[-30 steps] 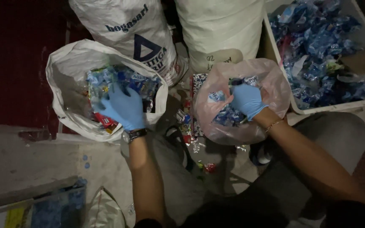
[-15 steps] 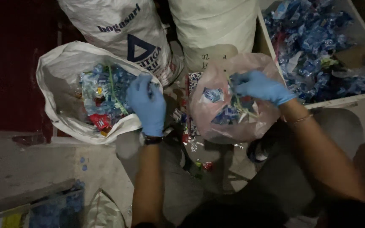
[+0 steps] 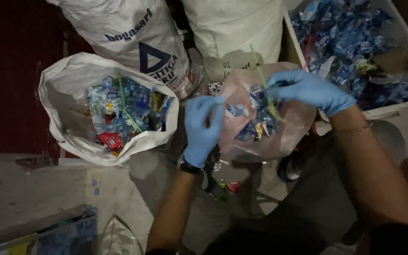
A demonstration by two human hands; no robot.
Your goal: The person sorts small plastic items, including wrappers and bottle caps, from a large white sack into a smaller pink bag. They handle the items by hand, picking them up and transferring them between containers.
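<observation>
Looking down, you have both gloved hands at the clear bag (image 3: 279,137) in front of you. Your right hand (image 3: 308,89) is over the bag's upper right edge, fingers closed together on a thin green straw (image 3: 263,80) that rises tilted up and to the left from the bag's contents. Your left hand (image 3: 203,125) is at the bag's left rim, fingers curled in and touching the plastic; whether they actually pinch it you cannot tell from this view. A dark watch (image 3: 188,166) sits on that wrist, and a thin bracelet (image 3: 352,131) on the right one.

The bag holds mostly blue wrappers (image 3: 256,127), with a few yellow and red bits among them. Left of it, well apart from your hands, an open white sack (image 3: 57,99) holds more blue and red wrappers and another green straw (image 3: 126,104) lying across them. Behind stand two full white sacks: a printed one (image 3: 119,28) just beside the open sack, and a plain one (image 3: 234,33) touching the clear bag's far side. At upper right, a box (image 3: 378,111) is heaped with blue wrappers. A few scraps (image 3: 232,186) lie on the floor between your arms.
</observation>
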